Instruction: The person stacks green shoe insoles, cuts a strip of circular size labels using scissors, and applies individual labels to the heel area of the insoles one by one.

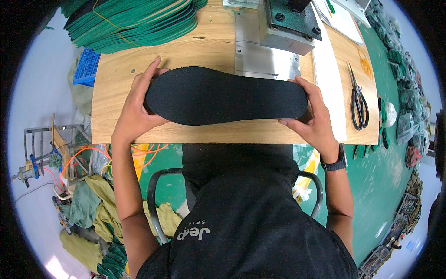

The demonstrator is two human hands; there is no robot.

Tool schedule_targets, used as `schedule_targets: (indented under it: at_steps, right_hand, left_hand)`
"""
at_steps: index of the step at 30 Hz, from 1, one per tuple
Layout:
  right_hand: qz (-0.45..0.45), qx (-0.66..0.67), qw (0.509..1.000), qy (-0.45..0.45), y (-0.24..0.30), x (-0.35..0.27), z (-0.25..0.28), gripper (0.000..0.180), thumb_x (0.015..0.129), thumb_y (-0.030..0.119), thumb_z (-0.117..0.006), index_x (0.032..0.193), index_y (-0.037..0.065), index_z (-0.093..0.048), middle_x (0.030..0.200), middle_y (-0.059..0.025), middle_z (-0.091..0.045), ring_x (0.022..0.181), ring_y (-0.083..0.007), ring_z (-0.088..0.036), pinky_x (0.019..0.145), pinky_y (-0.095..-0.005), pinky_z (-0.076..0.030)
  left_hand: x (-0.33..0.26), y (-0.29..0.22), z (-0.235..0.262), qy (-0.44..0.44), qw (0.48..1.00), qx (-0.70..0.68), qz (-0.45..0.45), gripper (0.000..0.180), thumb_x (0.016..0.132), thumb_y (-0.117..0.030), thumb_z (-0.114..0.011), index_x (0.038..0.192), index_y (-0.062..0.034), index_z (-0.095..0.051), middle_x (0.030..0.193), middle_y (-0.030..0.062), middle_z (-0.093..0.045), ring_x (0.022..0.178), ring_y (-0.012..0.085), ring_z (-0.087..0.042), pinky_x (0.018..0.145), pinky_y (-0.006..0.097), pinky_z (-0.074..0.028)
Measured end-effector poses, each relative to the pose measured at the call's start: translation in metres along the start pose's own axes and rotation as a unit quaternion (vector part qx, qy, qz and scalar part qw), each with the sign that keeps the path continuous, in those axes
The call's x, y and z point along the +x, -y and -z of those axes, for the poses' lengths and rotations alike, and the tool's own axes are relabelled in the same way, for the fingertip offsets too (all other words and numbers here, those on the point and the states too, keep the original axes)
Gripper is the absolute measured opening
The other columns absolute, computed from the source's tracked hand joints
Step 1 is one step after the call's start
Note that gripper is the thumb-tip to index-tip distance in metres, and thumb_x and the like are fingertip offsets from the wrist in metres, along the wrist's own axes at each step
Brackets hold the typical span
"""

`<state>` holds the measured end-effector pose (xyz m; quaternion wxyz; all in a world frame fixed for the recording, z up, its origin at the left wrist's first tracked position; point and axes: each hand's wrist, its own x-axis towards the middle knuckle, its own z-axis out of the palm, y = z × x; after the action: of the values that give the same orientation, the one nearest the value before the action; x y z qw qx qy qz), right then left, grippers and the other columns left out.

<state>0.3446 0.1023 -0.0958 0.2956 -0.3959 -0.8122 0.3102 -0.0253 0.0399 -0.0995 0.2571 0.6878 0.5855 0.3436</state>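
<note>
A stack of black insoles, or a single one, shows its black top face [223, 96] sideways over the front of the wooden table; how many lie beneath I cannot tell. My left hand [139, 104] grips the wide forefoot end, thumb below and fingers at the far side. Around the narrow heel end curls my right hand [317, 111], thumb at the near edge and fingers at the far one. A dark watch sits on my right wrist.
A tall pile of green-edged insoles [139, 25] stands at the far left, by a blue crate [87, 67]. Beyond the insole is a metal press block [288, 28] on a steel plate [251, 60]. Black-handled scissors [358, 104] and yellow rubber bands [366, 63] lie right.
</note>
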Motion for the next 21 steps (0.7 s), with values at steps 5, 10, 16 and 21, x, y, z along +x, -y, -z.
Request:
schedule_targets:
  at_steps: [5, 10, 16, 21]
  right_hand:
    - [0.000, -0.099, 0.995, -0.022, 0.002, -0.009, -0.001, 0.080, 0.062, 0.012, -0.083, 0.129, 0.000, -0.042, 0.116, -0.0179, -0.051, 0.112, -0.0334, -0.046, 0.096, -0.0389, -0.039]
    - [0.026, -0.140, 0.990, -0.021, 0.006, 0.002, -0.001, 0.072, 0.065, 0.011, -0.080, 0.127, 0.000, -0.044, 0.108, -0.0186, -0.052, 0.103, -0.0351, -0.047, 0.090, -0.0396, -0.041]
    - [0.017, -0.136, 0.989, -0.055, -0.006, 0.041, -0.010, 0.059, 0.071, 0.016, -0.076, 0.120, -0.001, -0.049, 0.101, -0.0192, -0.055, 0.099, -0.0350, -0.049, 0.087, -0.0407, -0.042]
    - [0.038, -0.173, 0.981, -0.078, -0.021, 0.055, -0.015, 0.055, 0.073, 0.022, -0.078, 0.116, 0.000, -0.053, 0.100, -0.0164, -0.053, 0.098, -0.0294, -0.050, 0.085, -0.0356, -0.044]
  left_hand:
    - [-0.004, 0.001, 0.000, -0.010, 1.000, -0.005, -0.005, 0.104, 0.052, -0.010, -0.080, 0.145, -0.0103, -0.032, 0.124, 0.0131, -0.053, 0.117, 0.0282, -0.048, 0.104, 0.038, -0.034]
    - [0.004, 0.005, -0.002, -0.024, 0.999, 0.028, -0.004, 0.103, 0.052, -0.010, -0.080, 0.144, -0.0109, -0.034, 0.123, 0.0143, -0.054, 0.115, 0.0289, -0.050, 0.103, 0.037, -0.036]
    - [0.025, 0.020, 0.005, -0.060, 0.998, 0.037, -0.002, 0.102, 0.051, -0.008, -0.080, 0.143, -0.0128, -0.037, 0.127, 0.0170, -0.052, 0.121, 0.0284, -0.048, 0.103, 0.037, -0.036]
    - [0.040, 0.032, 0.007, -0.064, 0.997, 0.036, 0.002, 0.096, 0.053, -0.007, -0.082, 0.140, -0.0106, -0.041, 0.130, 0.0164, -0.051, 0.123, 0.0272, -0.047, 0.104, 0.035, -0.034]
